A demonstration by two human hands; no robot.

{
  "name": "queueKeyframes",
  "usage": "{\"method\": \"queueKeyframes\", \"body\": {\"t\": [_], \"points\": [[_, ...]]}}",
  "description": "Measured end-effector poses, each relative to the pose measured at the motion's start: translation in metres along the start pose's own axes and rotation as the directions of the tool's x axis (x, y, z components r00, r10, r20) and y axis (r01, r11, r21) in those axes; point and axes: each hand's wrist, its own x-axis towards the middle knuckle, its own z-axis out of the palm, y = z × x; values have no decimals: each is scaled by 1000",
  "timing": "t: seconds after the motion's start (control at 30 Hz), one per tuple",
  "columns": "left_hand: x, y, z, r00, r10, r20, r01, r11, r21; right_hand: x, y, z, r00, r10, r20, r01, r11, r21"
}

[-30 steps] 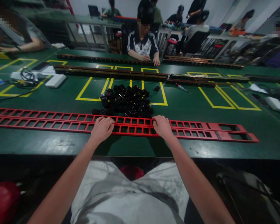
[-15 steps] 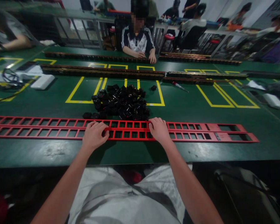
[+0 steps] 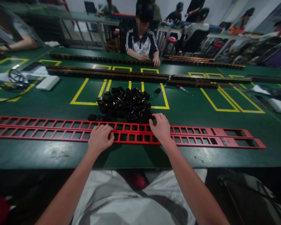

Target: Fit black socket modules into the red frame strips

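Two joined rows of square openings run along a long red slotted frame [image 3: 140, 142], which lies across the near part of the green table. My left hand [image 3: 100, 140] rests on this frame with its fingers curled over the rails and its thumb bent in, gripping it. My right hand [image 3: 161, 126] is above the frame's far rail. Its thumb and forefinger are apart at the right edge of a heap of small black parts [image 3: 126, 104], with dark pieces close to the fingertips. Whether a fingertip touches a piece is hard to make out.
Long dark slotted strips [image 3: 107, 72] lie across the table behind the heap. A screwdriver [image 3: 184, 90] and one loose black part [image 3: 157, 90] lie nearby. White boxes [image 3: 48, 83] with cables are at left. Across the table sits a co-worker [image 3: 142, 43], hands at another strip.
My right hand has lifted from the red frame and moved forward to the heap's edge, its thumb and forefinger parting. My left hand stays on the frame. The whole view has shifted slightly.
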Motion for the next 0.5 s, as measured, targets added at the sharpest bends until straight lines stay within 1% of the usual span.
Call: {"method": "queueKeyframes", "body": {"t": [0.07, 0.13, 0.23, 0.37, 0.43, 0.5], "points": [[0, 0, 0, 1000, -8, 4, 8, 1000, 6, 4, -13, 4, 998, -61, -8, 60, 997, -44], [0, 0, 1, 1000, -8, 2, 8, 1000, 2, 5, -25, 8, 993, -107, 50, 111, 989, -99], [-1, 0, 2, 1000, -6, -8, 6, 1000, -4, 5, -39, 14, 983, -131, 128, 154, 968, -196], [-1, 0, 2, 1000, -10, -22, 10, 1000, 4, 8, -47, 13, 968, -140, 209, 192, 948, -256], [-2, 0, 1, 1000, -6, -25, 6, 1000, 5, 15, -47, 9, 950, -146, 277, 219, 943, -253], [-2, 0, 1, 1000, -8, -27, 8, 1000, 4, 23, -47, 3, 920, -170, 352, 266, 933, -244]]}}
